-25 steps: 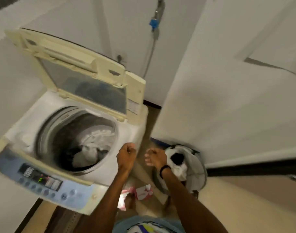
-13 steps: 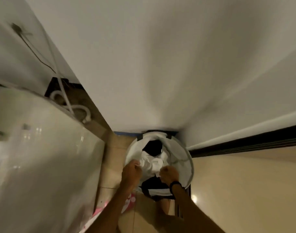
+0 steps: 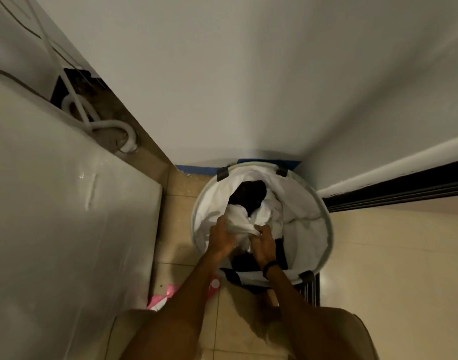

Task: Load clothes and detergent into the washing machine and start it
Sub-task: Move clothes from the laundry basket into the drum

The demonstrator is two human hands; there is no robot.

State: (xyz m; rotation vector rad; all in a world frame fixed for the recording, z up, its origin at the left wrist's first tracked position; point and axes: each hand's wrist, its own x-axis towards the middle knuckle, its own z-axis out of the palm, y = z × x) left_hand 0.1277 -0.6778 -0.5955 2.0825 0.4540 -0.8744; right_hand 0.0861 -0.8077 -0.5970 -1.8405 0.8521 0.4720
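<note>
Beige tiled floor (image 3: pixel 373 268) — round white laundry basket (image 3: pixel 326 224), pink packet (image 3: pixel 165 297), coiled white hose (image 3: pixel 113 126).

single head cam, wide-angle, pointing steeply down from above. Close over the laundry basket (image 3: pixel 326 219) set in the wall corner; washing machine (image 3: pixel 66 203) side fills the left edge, tiled floor (image 3: pixel 378 255) right. No second view.

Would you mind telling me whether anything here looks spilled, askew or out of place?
Yes: white specks litter the tan tiled floor beside the white washing machine, like spilled powder, and a pink-and-white packet lies on the floor.
</note>
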